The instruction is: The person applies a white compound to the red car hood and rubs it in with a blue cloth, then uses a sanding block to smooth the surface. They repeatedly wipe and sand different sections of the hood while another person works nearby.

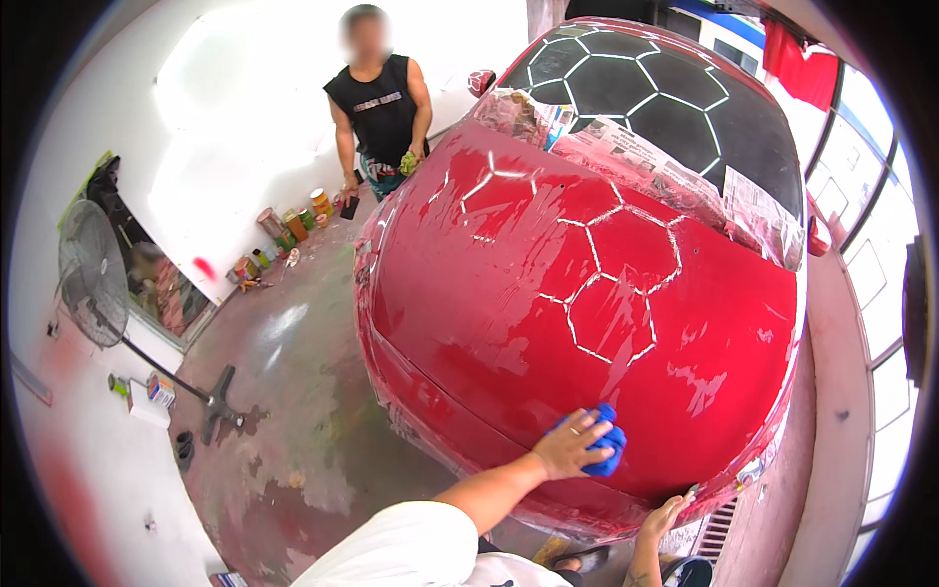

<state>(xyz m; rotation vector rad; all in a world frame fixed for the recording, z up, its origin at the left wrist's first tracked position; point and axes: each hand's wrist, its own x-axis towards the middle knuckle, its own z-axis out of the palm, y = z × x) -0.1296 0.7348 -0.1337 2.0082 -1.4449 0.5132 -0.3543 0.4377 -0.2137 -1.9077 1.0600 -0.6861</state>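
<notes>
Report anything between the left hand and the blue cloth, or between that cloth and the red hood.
Nothing visible stands between them: the left hand is directly on the blue cloth, and the cloth rests on the red hood.

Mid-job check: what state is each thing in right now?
Red hood: shiny in patches, possibly wet
Blue cloth: bunched against the hood
Left hand: spread over the cloth
Right hand: by the hood's front edge
Newspaper: red-stained, crumpled
Fan: standing; running or not, unclear
Second person: standing, holding greenish bundle
</notes>
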